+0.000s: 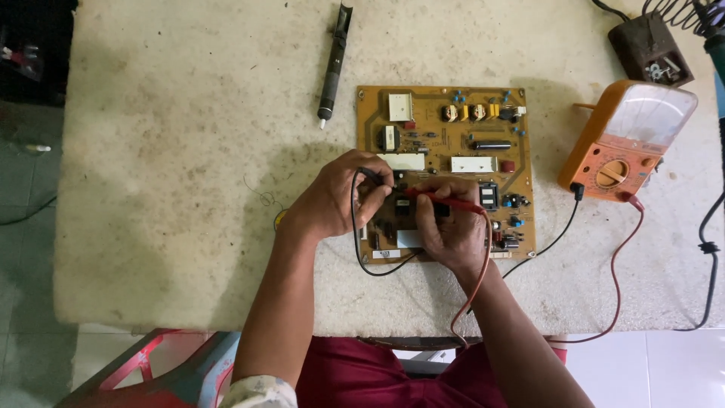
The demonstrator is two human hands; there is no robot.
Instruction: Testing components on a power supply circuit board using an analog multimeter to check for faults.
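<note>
A tan circuit board (468,128) with capacitors, coils and white blocks lies on the pale worktop. My left hand (336,198) grips a black test probe (371,176) with its tip on the board's lower left part. My right hand (451,227) pinches a red test probe (453,202), pressed onto the board close beside the black one. Black and red leads run from the probes to an orange analogue multimeter (630,140) at the right of the board.
A black desoldering pump (334,64) lies above and left of the board. A soldering-iron stand (649,47) with a coiled holder sits at the top right corner. A black cable (710,242) hangs along the right edge. A red and blue stool (166,370) stands below the worktop (174,189).
</note>
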